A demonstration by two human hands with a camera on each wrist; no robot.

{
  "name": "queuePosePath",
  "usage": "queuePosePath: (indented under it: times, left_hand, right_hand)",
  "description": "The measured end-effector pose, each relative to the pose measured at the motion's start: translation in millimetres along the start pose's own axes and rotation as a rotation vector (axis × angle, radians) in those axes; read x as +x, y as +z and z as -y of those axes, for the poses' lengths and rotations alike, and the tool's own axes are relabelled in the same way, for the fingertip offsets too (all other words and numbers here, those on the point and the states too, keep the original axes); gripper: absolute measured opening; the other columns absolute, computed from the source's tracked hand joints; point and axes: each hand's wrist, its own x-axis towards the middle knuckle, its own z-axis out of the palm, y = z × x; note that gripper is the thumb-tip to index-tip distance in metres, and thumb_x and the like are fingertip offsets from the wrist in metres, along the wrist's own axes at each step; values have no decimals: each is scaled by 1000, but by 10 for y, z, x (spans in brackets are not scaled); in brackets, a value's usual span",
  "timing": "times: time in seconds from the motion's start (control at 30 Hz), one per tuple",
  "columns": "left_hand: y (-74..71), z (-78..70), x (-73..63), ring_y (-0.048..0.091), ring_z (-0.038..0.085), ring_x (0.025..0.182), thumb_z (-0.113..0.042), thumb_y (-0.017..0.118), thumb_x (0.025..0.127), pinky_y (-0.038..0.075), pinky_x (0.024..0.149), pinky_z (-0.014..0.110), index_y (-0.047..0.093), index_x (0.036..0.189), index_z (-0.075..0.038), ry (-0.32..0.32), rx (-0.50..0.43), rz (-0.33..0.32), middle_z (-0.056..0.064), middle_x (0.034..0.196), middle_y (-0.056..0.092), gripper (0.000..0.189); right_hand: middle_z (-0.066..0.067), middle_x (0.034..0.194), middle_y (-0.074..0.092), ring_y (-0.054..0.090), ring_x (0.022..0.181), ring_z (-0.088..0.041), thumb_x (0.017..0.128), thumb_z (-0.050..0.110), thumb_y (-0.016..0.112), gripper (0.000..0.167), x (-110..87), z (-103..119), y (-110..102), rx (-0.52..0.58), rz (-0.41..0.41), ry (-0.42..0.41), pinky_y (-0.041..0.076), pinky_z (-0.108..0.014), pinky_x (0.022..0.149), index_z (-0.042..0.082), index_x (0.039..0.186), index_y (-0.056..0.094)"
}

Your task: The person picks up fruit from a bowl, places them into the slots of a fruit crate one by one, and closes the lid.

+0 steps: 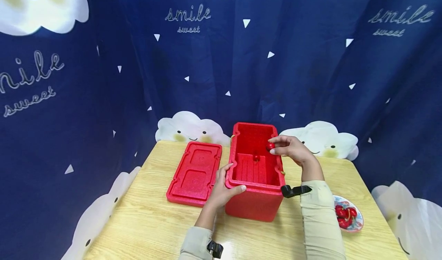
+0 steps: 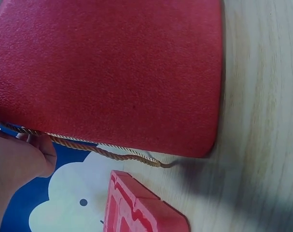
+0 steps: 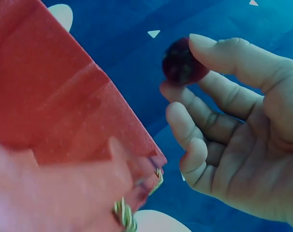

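Blue curtain (image 1: 310, 79) behind, careful work in front

From where I stand, the curtain backs a pale wooden surface (image 1: 138, 217), and on it stands a red box (image 1: 253, 206), its open top facing up. It looks like light foam with thick, stiff walls, so the rim seems the natural place to steady it. A matching lid (image 1: 194, 171) lies flat to the left, apart from the box.

The left hand (image 1: 221, 191) holds the box's near left corner, thumb over the front edge. The right hand (image 1: 293, 149) is at the box's right side, thumb and fingers narrowed round one cherry (image 1: 270, 146). A patterned dish (image 1: 357, 224) sits near the surface's right edge, bearing a small heap of cherries (image 1: 342, 212).

The held cherry is by the box's right rim; whether it touches the wall, I cannot tell. I'd expect it to be very light, smooth, perhaps slippery and easily bruised, best pinched gently about its round middle. A second cherry (image 1: 256, 158) lies inside the box.
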Motion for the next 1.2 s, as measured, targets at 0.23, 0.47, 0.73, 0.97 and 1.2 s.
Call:
queuePosePath:
  times: [0.23,0.47,0.73,0.97,1.2]
  left_hand:
    - [-3,-2,0,35,22,122,-30,82,67,36,94,44,37,137,-32,-3,19,-1,0,138,27,83]
    - [-3,-38,1,35,21,122,-29,83,67,33,96,45,38,137,-31,21,20,13,-1,138,28,83]
    - [0,-37,-10,38,22,121,-28,81,68,36,94,43,38,137,-32,5,20,10,-1,137,29,81]
    - [-4,-18,-40,35,20,122,-31,82,68,33,95,44,38,135,-35,-1,33,7,-2,138,29,80]
    - [-5,-21,-18,36,21,122,-29,81,69,34,95,44,38,136,-33,11,26,5,-1,137,29,80]
  right_hand:
    - [-11,94,64,58,81,-21,76,7,72,44,116,41,35,-68,87,36,49,-34,64,-7,115,56]
    - [-7,79,56,49,68,-16,74,5,73,47,227,85,78,-112,190,45,42,-27,55,-9,115,56]
    - [-11,76,56,49,65,-18,69,2,75,50,414,52,194,-89,282,108,47,-30,59,-5,116,58]
    - [-10,78,60,53,64,-17,70,0,74,53,549,-59,296,-42,393,139,48,-27,60,-9,119,55]
    - [-8,79,62,49,60,-16,69,-2,73,46,626,-64,345,-93,441,220,46,-26,57,-3,114,61]
